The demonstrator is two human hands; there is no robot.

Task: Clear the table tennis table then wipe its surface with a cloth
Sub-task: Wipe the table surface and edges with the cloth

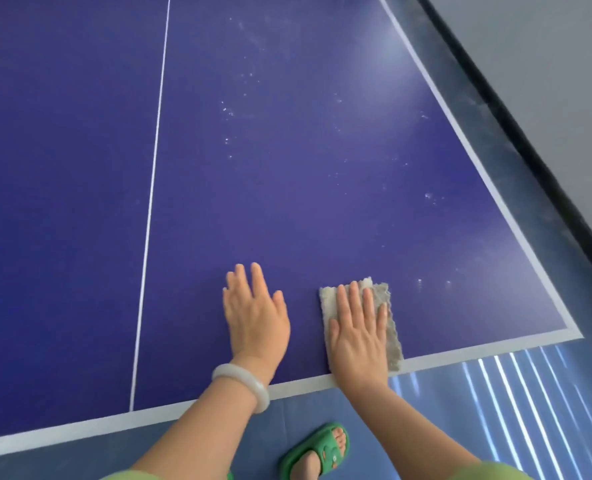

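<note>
— Where do we have the cloth (393, 336)?
— It lies flat under our right hand (357, 336), on the blue table (287, 188). Our fingers (354, 299) are straight and close together on top of it. They press it down rather than grip it, and nothing curls around it. Its frayed grey edge shows just past the fingertips and along the little-finger side. Its near end reaches the white border (80, 427) by our wrist.
— And our left hand (256, 317)?
— It is palm down on the bare table, just beside the right thumb and apart from the cloth. Those fingers (258, 280) are straight and slightly spread, holding nothing. We wear a pale bracelet (242, 384) on that wrist.
— What lies beyond our fingertips?
— White specks (228, 112) are scattered over the blue, well ahead of both hands. A few more sit out past the right little finger, towards the corner. A thin white line (152, 188) runs away from us, off to the side of the left little finger.
— And below our wrists?
— We see a blue floor (322, 400) and our foot in a green sandal (317, 452).
</note>
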